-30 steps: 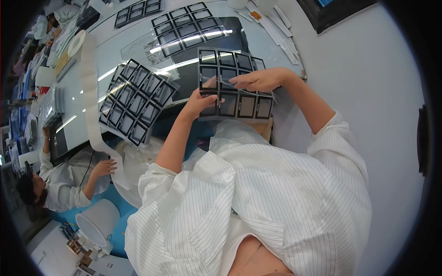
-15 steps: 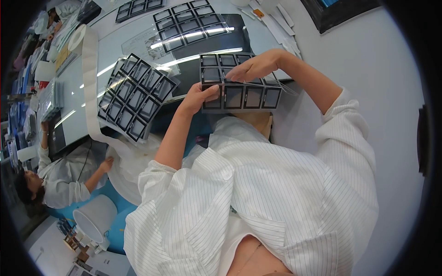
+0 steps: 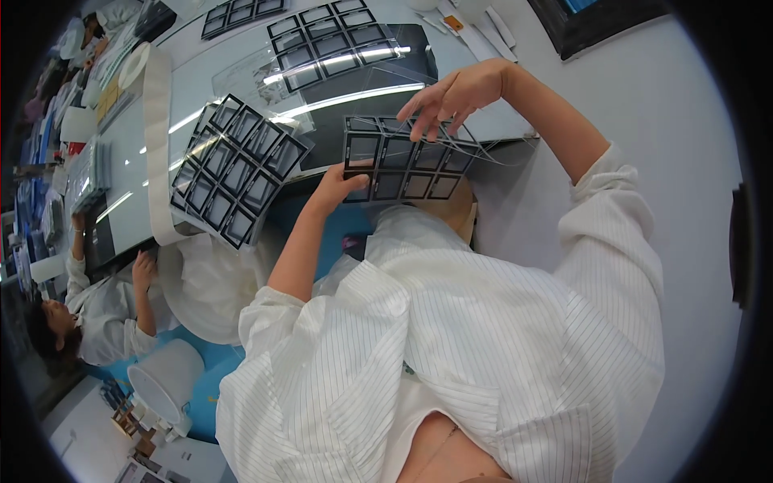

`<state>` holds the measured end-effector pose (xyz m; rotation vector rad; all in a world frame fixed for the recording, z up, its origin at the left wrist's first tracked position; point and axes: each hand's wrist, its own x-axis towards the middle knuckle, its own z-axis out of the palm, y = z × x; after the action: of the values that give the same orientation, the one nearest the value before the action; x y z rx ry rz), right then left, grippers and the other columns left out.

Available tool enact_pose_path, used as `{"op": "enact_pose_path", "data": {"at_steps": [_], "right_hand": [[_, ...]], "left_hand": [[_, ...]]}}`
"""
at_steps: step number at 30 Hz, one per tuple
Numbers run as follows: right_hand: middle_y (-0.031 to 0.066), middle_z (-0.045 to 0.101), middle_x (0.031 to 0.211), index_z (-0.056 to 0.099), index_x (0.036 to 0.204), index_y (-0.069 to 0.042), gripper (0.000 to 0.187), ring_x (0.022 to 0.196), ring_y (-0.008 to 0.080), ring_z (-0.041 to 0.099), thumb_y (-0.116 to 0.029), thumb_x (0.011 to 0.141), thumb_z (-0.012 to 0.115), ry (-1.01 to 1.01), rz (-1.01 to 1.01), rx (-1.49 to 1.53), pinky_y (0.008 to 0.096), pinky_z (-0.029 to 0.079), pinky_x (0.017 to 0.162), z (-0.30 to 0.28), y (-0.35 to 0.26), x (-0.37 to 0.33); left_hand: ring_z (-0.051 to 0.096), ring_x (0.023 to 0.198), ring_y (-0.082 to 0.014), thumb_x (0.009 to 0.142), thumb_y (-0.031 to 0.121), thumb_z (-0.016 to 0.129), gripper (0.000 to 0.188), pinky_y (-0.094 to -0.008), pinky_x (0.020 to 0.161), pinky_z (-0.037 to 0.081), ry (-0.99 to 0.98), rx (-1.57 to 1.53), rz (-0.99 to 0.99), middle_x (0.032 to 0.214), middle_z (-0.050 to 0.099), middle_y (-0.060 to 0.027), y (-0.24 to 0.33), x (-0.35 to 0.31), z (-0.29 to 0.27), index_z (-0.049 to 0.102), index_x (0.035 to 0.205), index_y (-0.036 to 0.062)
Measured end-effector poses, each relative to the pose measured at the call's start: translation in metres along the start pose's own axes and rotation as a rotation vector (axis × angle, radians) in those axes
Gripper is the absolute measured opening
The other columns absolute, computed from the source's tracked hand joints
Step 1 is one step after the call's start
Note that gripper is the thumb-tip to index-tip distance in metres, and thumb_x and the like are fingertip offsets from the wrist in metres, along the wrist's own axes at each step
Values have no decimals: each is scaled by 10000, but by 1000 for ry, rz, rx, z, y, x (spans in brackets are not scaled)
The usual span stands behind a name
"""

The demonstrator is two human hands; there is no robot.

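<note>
My left hand (image 3: 336,187) grips the left edge of a clear sheet with rows of black-framed panels (image 3: 403,167), thumb on the near face. The sheet tilts over the table's near edge. Above its far right part is my right hand (image 3: 455,97), fingers spread and bent downward; nothing shows firmly held in them. Thin clear film edges (image 3: 483,153) stick out past the sheet's right end, under that hand. Whether the fingertips touch the film I cannot tell. To the left lies a stack of similar black-framed sheets (image 3: 237,173), fanned slightly askew.
Another framed sheet (image 3: 330,40) lies farther back on the glossy table (image 3: 193,88), with one more (image 3: 241,14) beyond. A white strip from a roll (image 3: 157,153) hangs over the left edge. A co-worker (image 3: 113,314) sits at left beside a white tub (image 3: 169,274). Papers (image 3: 483,40) lie far right.
My right hand has lifted off the sheet, moving up and right with its fingers spreading. The sheet's face has tilted. At left, the co-worker's hand has moved up and left.
</note>
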<state>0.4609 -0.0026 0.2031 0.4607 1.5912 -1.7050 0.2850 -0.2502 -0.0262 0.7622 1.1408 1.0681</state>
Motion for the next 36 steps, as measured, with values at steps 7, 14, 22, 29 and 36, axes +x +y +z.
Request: {"op": "enact_pose_path", "data": {"at_steps": [7,14,22,29,36], "right_hand": [[148,468,1349,346,1442,-120,671,1184,279,502,-168,803,543,-57,79,-93,506,350,1030,20,-15,17],[167,394,1377,296,1455,-113,684,1207,285,474,-249,832,543,-81,26,-57,497,378,1014,6,6,20],[104,445,1335,330,1456,-164,724,1172,256,497,-288,801,612,-87,2,12,488,396,991,-9,3,21],[116,492,1289,319,1456,-137,747,1135,268,532,-331,804,627,-125,36,-43,497,436,955,-5,-15,17],[182,607,1136,353,1428,-49,888,981,294,647,-487,714,648,454,-140,-147,457,566,750,-44,-29,-110]], "left_hand": [[651,948,-177,866,176,679,366,-311,859,522,-21,-143,-161,1023,681,-101,59,28,-9,584,1164,-14],[662,775,-116,901,175,640,274,-233,665,539,110,-48,104,932,677,-40,30,37,1,584,1132,40],[654,755,-115,895,158,642,460,-230,658,536,119,-32,69,986,641,-31,12,34,-9,491,1317,53],[647,841,-117,899,162,636,345,-233,682,536,131,-103,-55,983,654,-45,21,36,-14,559,1219,57],[660,894,-151,931,144,587,189,-276,785,558,69,-173,65,991,672,-80,28,37,-19,646,1048,9]]}}
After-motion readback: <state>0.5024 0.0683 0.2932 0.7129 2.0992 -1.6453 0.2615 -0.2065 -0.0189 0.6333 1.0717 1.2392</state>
